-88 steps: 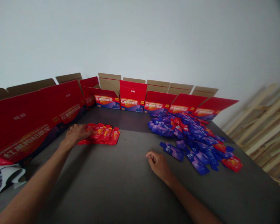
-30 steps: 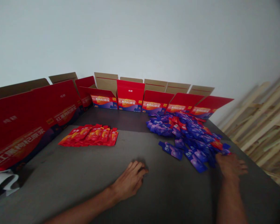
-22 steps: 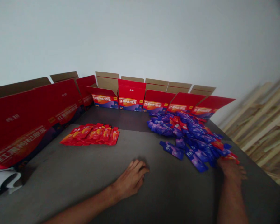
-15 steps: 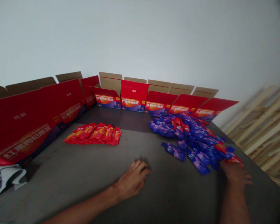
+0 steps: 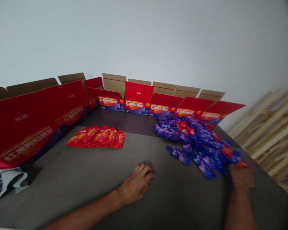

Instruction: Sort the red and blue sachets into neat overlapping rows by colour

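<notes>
Head view: your right hand (image 5: 240,177) lies against the edge of the blue sachet pile (image 5: 201,143).
Whether it grips any is unclear; your left hand (image 5: 138,183) rests open, fingers lightly curled, on the dark table (image 5: 62,191), with red sachets (image 5: 96,137) ahead of it.

lighting: dim, soft, source unclear | wall (image 5: 144,41) flat grey-white, no glare | faint shadow at L hand (image 5: 138,184) | wood slats (image 5: 273,127) blurred | fisheye bend at edges, dark top-R corner
</notes>
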A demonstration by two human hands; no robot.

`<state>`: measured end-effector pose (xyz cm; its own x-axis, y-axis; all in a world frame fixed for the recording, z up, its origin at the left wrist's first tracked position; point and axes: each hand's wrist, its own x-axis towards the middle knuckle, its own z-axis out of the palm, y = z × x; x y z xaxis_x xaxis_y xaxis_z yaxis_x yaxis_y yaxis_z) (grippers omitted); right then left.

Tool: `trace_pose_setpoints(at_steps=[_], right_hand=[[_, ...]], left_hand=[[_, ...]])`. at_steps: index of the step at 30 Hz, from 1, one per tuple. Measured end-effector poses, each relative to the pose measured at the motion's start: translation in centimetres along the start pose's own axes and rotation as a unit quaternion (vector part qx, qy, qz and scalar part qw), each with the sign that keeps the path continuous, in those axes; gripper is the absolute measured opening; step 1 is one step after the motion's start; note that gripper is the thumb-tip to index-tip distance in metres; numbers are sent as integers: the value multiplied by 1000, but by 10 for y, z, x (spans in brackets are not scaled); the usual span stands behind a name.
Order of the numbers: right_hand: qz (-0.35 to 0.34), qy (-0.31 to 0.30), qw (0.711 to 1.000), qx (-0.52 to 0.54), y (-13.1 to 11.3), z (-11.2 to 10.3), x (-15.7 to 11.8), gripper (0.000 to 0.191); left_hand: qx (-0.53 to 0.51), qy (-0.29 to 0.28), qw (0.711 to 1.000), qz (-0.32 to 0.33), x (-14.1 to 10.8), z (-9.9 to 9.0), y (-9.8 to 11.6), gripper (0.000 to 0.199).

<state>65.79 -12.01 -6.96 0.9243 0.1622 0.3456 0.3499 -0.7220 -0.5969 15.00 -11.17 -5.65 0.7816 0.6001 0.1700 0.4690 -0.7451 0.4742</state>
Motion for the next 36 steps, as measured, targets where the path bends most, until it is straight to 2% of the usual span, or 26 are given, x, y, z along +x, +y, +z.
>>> trace_pose_setpoints(at_steps=[2,3,6,8,14,18,21,24,27,29,31,33,36], right_hand=[[103,-39,993,-42,0,0,5,70],[130,-47,989,-51,0,0,7,66],[114,-17,993,-37,0,-3,9,42],[89,8,996,-27,1,-6,8,35],[-8,110,994,2,-4,-16,2,30],[-130,194,970,63,-18,-25,1,26],[-218,209,946,122,-35,-32,-5,24],[-258,188,927,199,-61,-40,-26,18],[-272,116,902,314,-93,-46,-67,13],[-263,9,886,383,-111,-46,-104,17],[-248,-133,861,424,-124,-44,-146,25],[-239,-265,816,455,-130,-42,-190,28],[-256,-402,740,474,-130,-40,-249,25]], left_hand=[[-1,-4,1000,0,0,0,-1,43],[-2,-5,1000,0,0,0,-1,43],[-8,-10,1000,1,1,0,-1,43],[-10,-11,1000,0,1,-1,-1,43],[-14,-5,1000,-2,1,-1,-1,41],[-24,-4,1000,-2,1,-3,-1,39],[-35,-2,999,-3,2,-4,-2,39],[-64,6,998,-7,2,-8,-3,40],[-108,16,994,-19,3,-10,-5,36],[-139,35,989,-28,4,-10,-6,32],[-180,63,981,-43,6,-9,-9,28],[-242,95,963,-71,8,-8,-14,31],[-365,131,914,-121,9,-10,-21,48]])
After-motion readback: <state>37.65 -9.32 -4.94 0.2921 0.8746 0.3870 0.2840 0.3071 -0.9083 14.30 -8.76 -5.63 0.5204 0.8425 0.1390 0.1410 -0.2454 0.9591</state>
